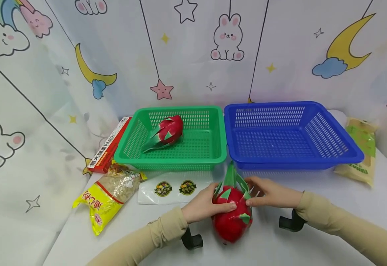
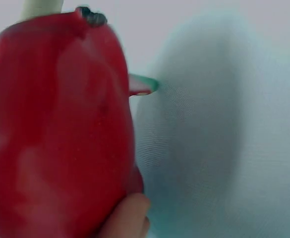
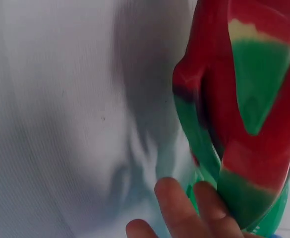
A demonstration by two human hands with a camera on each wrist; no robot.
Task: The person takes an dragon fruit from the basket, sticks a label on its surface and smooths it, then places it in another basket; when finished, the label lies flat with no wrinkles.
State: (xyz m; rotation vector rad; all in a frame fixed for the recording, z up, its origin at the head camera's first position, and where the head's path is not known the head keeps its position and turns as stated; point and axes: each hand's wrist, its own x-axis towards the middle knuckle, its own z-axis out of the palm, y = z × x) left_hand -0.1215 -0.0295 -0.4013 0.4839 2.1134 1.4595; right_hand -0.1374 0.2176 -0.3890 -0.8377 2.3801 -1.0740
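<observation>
A red dragon fruit (image 1: 230, 221) with green leaf tips is in my left hand (image 1: 203, 207), at the near middle of the white table. The left thumb lies across its front, and the other fingers go behind it. My right hand (image 1: 276, 194) is at the fruit's right side, its thumb touching the skin beside the leaves. In the right wrist view the right fingers (image 3: 177, 208) are spread, close to a green leaf tip (image 3: 246, 198). The left wrist view has the fruit's smooth body (image 2: 60, 129) with a fingertip against it. A second dragon fruit (image 1: 170, 131) lies in the green basket (image 1: 170, 166).
A blue basket (image 1: 296, 165) stands right of the green one. At left are a red pasta box (image 1: 110, 146) and a yellow food bag (image 1: 113, 194). A white sheet with two round labels (image 1: 175, 190) lies centrally; a green-and-tan packet (image 1: 361, 151) is far right.
</observation>
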